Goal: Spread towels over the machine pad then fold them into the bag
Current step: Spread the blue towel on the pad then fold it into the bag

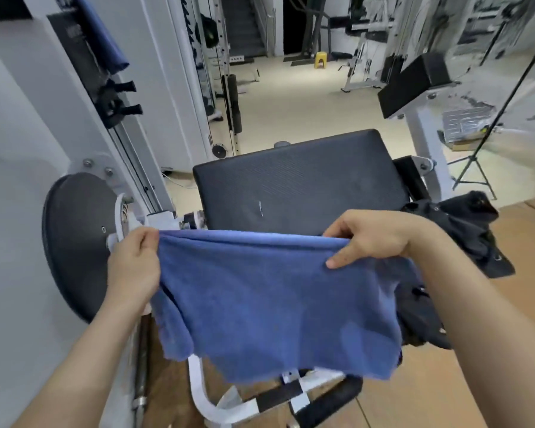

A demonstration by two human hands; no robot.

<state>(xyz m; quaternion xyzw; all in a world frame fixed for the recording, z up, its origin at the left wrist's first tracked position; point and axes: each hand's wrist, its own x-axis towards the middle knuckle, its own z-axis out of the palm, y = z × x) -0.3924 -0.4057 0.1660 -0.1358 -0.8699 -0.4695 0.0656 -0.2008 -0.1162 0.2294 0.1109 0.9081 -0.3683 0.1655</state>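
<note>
- A blue towel (278, 301) is held up by its top edge, stretched between the two hands, with the rest hanging loosely below.
- The towel's upper left corner is pinched by the left hand (133, 264); the fingers are curled tight onto the cloth.
- The upper right part of the edge is gripped by the right hand (374, 239): the fingers are folded over the far side and the thumb is pressed flat on the near side.
- The towel is seen at the near edge of the black machine pad (300, 180). The pad's top is left uncovered, and whether the cloth touches the pad cannot be told.
- A black bag (464, 230) is slumped just beside the pad's right end, partly hidden behind the right forearm.
- A second blue towel (102, 32) is draped on the white machine at upper left.
- A dark round disc (78, 242) is mounted on that machine, just beside the left hand.
- A white frame (198, 393) is seen under the towel's lower edge, on a wooden floor (430, 396).
- A yellow stool (321, 59) is seen far back, and a tripod (473, 171) is set up at right.
</note>
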